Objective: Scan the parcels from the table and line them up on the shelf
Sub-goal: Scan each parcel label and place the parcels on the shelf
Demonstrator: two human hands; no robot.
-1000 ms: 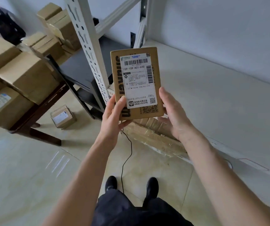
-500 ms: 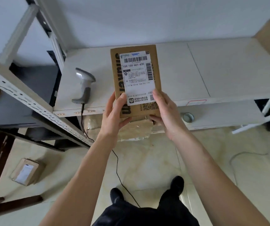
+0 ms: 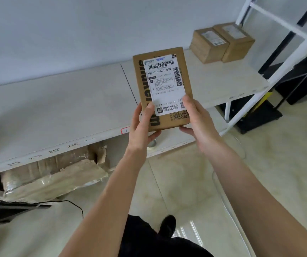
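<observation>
Parcel held label-up over the shelf

Parcel (image 3: 163, 89) in both my hands, a flat brown cardboard box with its broad face turned up to the camera. Its long axis runs away from me, near end at my palms, far end leaning slightly left toward the wall, over the white shelf (image 3: 56, 112).

I can read the white shipping label (image 3: 164, 84) in part: a barcode across the top, "159-159-A01-630" under it, a second barcode running down the right edge, and blocks of small print too blurred to make out. Near the lower end sit a line of Chinese characters beside a small logo and a QR code printed on the cardboard. Large black lettering runs lengthwise down the box's left margin; my thumb covers part of it, so I cannot read the word.

My left hand (image 3: 141, 130) grips the near left corner, thumb pressed on the top face and fingers curled underneath. My right hand (image 3: 199, 121) holds the near right edge, thumb on the label's lower right corner and fingers wrapped below.

Two other brown boxes (image 3: 221, 43) stand side by side, touching, at the far right end of the shelf by the wall. The shelf's front edge carries numbers; I can read 216, 217 and 219. Below it lies crumpled cardboard under plastic wrap (image 3: 56, 175).
</observation>
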